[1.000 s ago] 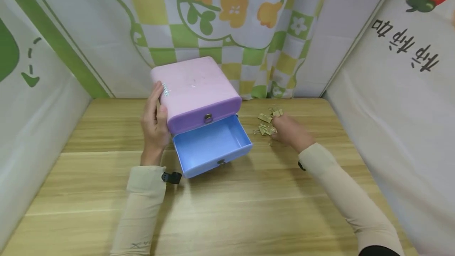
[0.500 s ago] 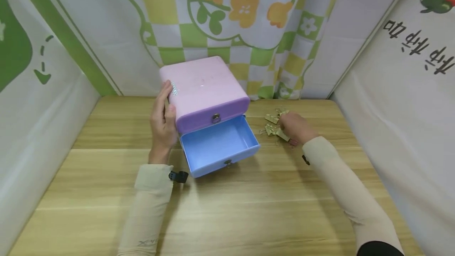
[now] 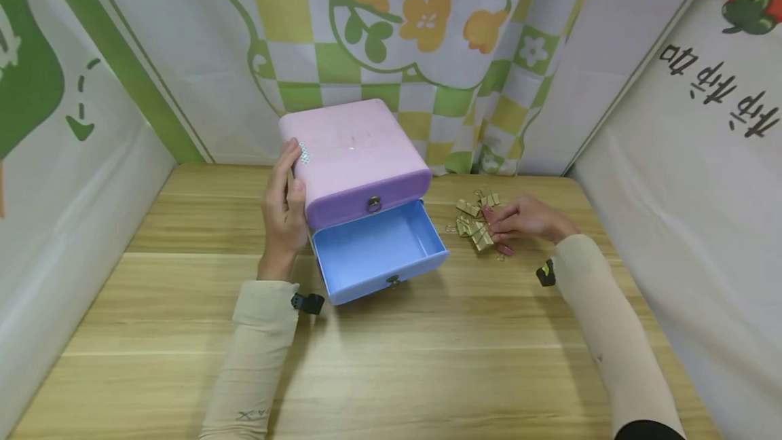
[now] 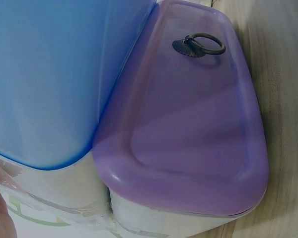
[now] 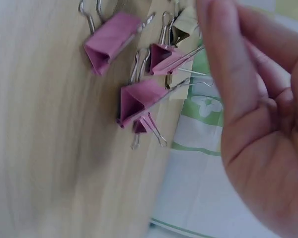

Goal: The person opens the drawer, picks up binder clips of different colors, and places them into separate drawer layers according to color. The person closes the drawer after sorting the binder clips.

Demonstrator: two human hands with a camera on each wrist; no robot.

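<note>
A pink-topped drawer box [image 3: 354,144] stands at the back of the table, its blue drawer [image 3: 379,250] pulled out and bare inside. Against the box's left side rests my left hand [image 3: 284,216], fingers fairly straight along it and thumb near the front corner. To the right of the box lies a small pile of gold binder clips [image 3: 480,236] and pink binder clips [image 5: 141,96]. My right hand [image 3: 528,217] reaches into this pile, fingertips among the clips. Its fingertips leave the right wrist view at the top, so whether they pinch a clip cannot be made out.
A purple drawer front [image 4: 193,109] with a metal ring pull sits beside the blue drawer in the left wrist view. Behind the wooden table [image 3: 391,372] hangs a checked curtain [image 3: 342,60]. White printed cloth walls [image 3: 690,175] flank both sides.
My right hand has drawn back slightly to the right, uncovering more gold and pink clips. My left hand stays on the box. The head view has shifted a little.
</note>
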